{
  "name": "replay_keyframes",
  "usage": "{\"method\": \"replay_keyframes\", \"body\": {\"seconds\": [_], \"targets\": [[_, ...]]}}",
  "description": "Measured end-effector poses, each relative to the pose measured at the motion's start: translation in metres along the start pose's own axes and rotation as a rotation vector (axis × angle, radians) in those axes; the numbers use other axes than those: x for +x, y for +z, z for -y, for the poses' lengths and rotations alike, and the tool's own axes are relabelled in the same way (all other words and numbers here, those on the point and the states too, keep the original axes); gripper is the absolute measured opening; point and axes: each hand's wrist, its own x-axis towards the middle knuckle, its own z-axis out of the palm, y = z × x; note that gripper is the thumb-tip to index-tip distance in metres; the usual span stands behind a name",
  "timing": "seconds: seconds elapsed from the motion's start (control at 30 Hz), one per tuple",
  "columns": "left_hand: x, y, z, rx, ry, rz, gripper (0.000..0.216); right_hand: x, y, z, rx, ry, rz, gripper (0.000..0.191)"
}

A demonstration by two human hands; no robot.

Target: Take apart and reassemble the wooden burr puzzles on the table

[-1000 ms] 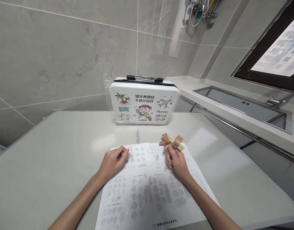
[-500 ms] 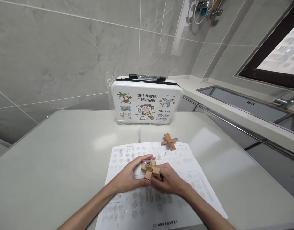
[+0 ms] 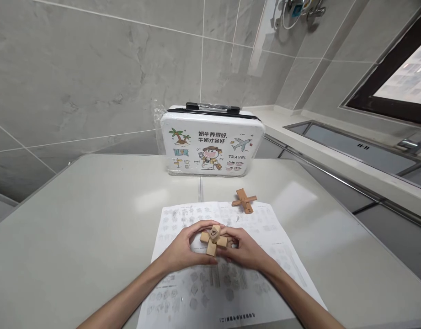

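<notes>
A light wooden interlocking puzzle (image 3: 212,246) with several square-ended pieces sits between my two hands above the paper. Its top block end carries a dark handwritten mark like a G. My left hand (image 3: 188,244) curves round the puzzle's left side, fingers behind it and thumb along the front. From the right, my right hand (image 3: 242,249) grips it with bent fingers, partly hidden by the blocks. Beyond the hands, a reddish-brown wooden cross-shaped puzzle (image 3: 244,201) marked with a 2 lies over the top edge of the printed paper sheet (image 3: 279,283).
A white case (image 3: 210,141) with cartoon prints and a black handle stands at the back of the pale table (image 3: 93,219), partly in clear plastic. On the right are a counter with a sink (image 3: 354,148) and a window. Grey tiles cover the wall behind.
The puzzle has been turned slightly, with its marked block now angled. My right fingers have come up farther along its right side. The whole view has shifted a little.
</notes>
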Motion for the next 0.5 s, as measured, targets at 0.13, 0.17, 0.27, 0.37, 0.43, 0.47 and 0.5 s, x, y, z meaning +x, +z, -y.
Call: {"method": "replay_keyframes", "body": {"seconds": [0.13, 0.17, 0.27, 0.37, 0.43, 0.47, 0.5], "targets": [[0.0005, 0.0032, 0.0016, 0.072, -0.004, -0.134, 0.076, 0.0015, 0.0017, -0.0045, -0.031, -0.003, -0.095, 0.019], [0.0004, 0.0039, 0.0022, 0.09, -0.006, -0.161, 0.075, 0.0017, 0.0022, -0.004, -0.048, -0.009, -0.111, 0.017], [-0.0001, 0.0057, 0.0032, 0.151, -0.005, -0.218, 0.071, 0.002, 0.0037, -0.0022, -0.09, -0.026, -0.158, 0.015], [-0.0004, 0.0071, 0.002, 0.189, -0.005, -0.236, 0.07, 0.0018, 0.0049, -0.0026, -0.082, -0.011, -0.165, 0.015], [-0.0004, 0.0078, 0.0003, 0.205, -0.01, -0.246, 0.07, 0.0016, 0.0054, -0.0036, -0.071, -0.003, -0.159, 0.017], [-0.0003, 0.0079, -0.0007, 0.211, -0.014, -0.252, 0.07, 0.0015, 0.0055, -0.0039, -0.069, -0.005, -0.151, 0.018], [-0.0001, 0.008, -0.0016, 0.216, -0.016, -0.257, 0.07, 0.0014, 0.0055, -0.004, -0.068, -0.013, -0.139, 0.018]]}}
